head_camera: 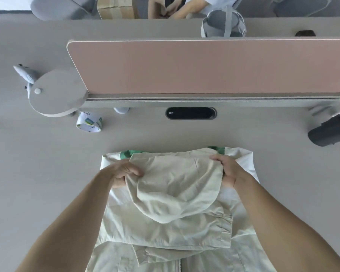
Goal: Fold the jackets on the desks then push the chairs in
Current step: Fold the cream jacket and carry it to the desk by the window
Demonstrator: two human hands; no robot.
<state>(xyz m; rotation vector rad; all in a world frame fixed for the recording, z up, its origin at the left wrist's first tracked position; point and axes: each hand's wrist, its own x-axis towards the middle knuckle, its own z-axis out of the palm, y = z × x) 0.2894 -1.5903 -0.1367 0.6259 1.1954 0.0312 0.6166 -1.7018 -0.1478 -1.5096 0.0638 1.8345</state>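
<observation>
A pale beige-green hooded jacket (177, 222) lies on the grey desk (37, 173) in front of me, with a green trim showing at its far edge. Its hood is laid back over the body. My left hand (124, 173) grips the hood's left edge with curled fingers. My right hand (227, 169) grips the hood's right edge the same way. A sleeve with an elastic cuff lies folded across the jacket's middle. No chair on my side is in view.
A pink divider panel (204, 65) stands across the desk's far side. A round lamp base (57, 93), a roll of printed tape (89, 122), a black cable port (190, 113) and a dark object (330, 130) sit nearby. Another person sits beyond the divider.
</observation>
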